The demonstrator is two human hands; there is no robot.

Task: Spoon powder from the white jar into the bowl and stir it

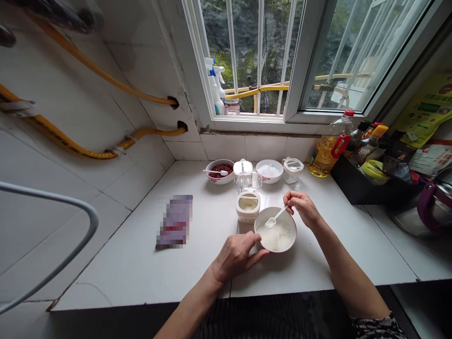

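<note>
My left hand (243,249) grips the near left rim of a white bowl (259,214) on the counter, thumb low on its side. Inside the bowl lies a pale, white grainy substance (277,238). Between the fingertips of my right hand (300,205) is the handle of a small white spoon (271,222). The spoon's head hangs over the bowl and carries some white matter. Just behind and left of the bowl stands a seasoning jar (247,214) with its clear lid (249,181) raised; something pale shows within.
Along the back wall stand a bowl of dark red bits (214,178) with a spoon, a lidded jar (243,166), a bowl of white stuff (269,179) and a clear jar (292,172). An oil bottle (320,155) and black box (360,186) are right; a blurred packet (175,223) lies left.
</note>
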